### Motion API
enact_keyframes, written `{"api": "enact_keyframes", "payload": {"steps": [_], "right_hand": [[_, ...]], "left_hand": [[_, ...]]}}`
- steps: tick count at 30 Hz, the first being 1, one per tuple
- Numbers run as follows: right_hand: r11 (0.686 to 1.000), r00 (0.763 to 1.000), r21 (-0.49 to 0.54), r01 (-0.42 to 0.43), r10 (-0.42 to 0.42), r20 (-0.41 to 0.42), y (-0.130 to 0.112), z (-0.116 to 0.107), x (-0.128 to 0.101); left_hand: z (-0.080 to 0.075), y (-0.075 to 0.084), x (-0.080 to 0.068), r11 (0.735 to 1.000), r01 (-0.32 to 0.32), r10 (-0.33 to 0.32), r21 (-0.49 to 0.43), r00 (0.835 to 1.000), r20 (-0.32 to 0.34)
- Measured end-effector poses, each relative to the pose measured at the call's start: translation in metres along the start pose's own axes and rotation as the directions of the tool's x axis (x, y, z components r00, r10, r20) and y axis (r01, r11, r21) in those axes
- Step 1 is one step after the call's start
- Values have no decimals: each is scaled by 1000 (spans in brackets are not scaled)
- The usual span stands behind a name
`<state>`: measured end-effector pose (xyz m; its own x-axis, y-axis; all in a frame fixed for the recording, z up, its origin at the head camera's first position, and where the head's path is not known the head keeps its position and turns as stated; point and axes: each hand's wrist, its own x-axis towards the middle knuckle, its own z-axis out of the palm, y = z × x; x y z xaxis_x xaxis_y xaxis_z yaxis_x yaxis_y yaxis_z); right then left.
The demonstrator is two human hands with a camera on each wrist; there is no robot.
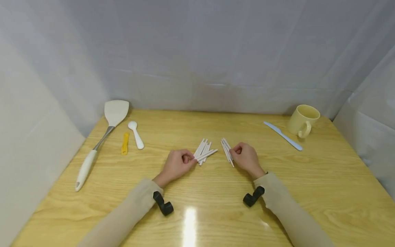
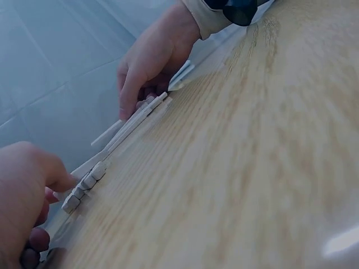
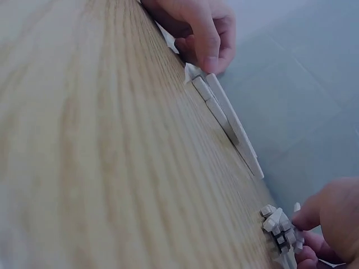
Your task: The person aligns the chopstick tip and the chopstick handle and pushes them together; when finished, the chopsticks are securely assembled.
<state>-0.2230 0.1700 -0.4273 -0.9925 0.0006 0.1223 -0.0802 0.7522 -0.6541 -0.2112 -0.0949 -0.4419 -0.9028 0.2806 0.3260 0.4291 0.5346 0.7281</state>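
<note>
Two hands at work, mid-bench. Left hand (image 1: 177, 164) pinches the near ends of one fan of white sticks (image 1: 204, 151); right hand (image 1: 245, 158) curls round a second bunch (image 1: 227, 152). Both grasping, neither released. The two bunches lie flat on the bench (image 1: 197, 202), near each other with a gap between, far ends splayed away from the person.

Judgement: the step in hand looks like gathering or squaring the sticks. Best done by keeping the pinch low at the near ends, pressing the sticks onto the wood so none rolls free, and closing each fan before lifting. Loose outer sticks are the likeliest to slip.

Sticks: thin, straight, flat-sided, plain white, squared ends in the wrist views, alike in length. Count unclear; several per bunch.

Farther left: yellow scoop (image 1: 124, 143), white spoon (image 1: 136, 134), spatula (image 1: 102, 137) with white handle. Farther right: blue knife (image 1: 283, 136), then cream mug (image 1: 303, 120) at the back edge.
</note>
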Motion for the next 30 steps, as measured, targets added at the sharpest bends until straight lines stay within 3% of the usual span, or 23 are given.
{"api": "enact_keyframes", "payload": {"steps": [8,15,21,24,30], "right_hand": [[993,998,113,22,-14,-65,2,2,1],[969,991,231,83,-57,-119,-4,-5,3],[909,984,387,155,-105,-147,-12,-22,-2],[864,979,465,191,-131,-159,-15,-26,-3],[795,970,556,242,-204,-131,-24,-25,-5]], "left_hand": [[3,-1,0,1000,1,-1,-3,989,-150],[4,3,0,995,-50,32,-83,979,-201],[8,4,1,985,-93,71,-148,987,-142],[11,4,2,980,-97,75,-172,989,-129],[8,4,0,978,-11,-24,-209,986,-163]]}}
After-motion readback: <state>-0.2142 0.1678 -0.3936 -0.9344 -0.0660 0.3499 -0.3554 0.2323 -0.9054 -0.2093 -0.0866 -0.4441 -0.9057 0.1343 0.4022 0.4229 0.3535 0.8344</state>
